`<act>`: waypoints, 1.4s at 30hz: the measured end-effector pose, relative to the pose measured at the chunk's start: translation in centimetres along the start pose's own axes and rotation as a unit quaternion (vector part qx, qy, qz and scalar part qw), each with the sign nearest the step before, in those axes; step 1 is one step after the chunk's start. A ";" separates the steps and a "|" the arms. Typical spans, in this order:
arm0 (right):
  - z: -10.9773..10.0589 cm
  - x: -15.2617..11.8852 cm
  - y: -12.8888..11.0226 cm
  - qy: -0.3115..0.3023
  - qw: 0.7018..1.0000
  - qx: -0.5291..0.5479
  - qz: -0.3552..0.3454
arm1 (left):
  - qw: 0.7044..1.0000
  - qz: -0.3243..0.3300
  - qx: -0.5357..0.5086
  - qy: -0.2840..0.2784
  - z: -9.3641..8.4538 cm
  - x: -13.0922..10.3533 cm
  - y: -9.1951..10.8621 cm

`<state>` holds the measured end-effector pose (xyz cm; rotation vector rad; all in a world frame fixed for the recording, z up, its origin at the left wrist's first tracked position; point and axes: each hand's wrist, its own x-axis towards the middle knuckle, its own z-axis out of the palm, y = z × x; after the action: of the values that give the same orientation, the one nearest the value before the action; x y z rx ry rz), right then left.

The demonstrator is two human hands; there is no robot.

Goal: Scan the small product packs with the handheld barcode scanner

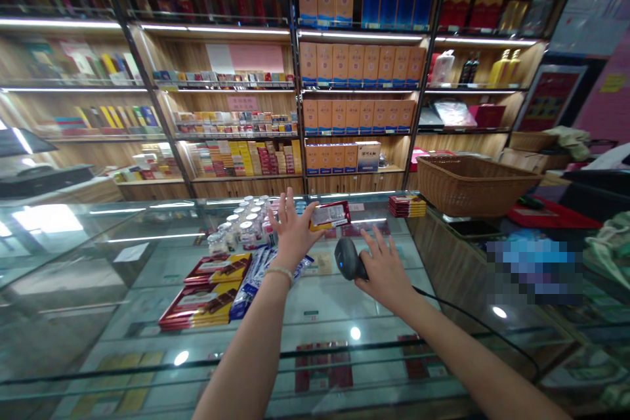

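Between the thumb and fingers of my left hand (293, 233) is the end of a flat red and yellow packet (331, 214), its pale labelled side showing. My right hand (384, 269) rests around the handle of a black scanner (348, 259), its other fingers spread; the scanner's head points left. Left of my left hand lie stacks of red and yellow chocolate packets (201, 302) and blue and white packets (251, 282). Several small jars with white lids (249, 231) stand behind them. A small stack of red and yellow packets (406, 205) sits farther right.
The glass counter (315, 305) spans the view. A wicker basket (472, 184) stands at the right, near a red tray (556, 213) and a blurred blue item (536, 262). The scanner's cable (477, 318) curves right. Stocked shelves (359, 88) line the back wall.
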<state>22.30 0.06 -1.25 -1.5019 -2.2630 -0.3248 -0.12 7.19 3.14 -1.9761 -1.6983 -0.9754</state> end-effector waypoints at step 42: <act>1.4 10.4 4.8 0.068 0.998 -0.001 -0.005 | 1.000 0.009 0.013 0.011 -0.5 -0.1 0.1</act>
<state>22.92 11.09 2.11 -1.4248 -2.1644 -0.4209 -0.14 6.79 3.48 -1.9529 -1.6695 -0.9608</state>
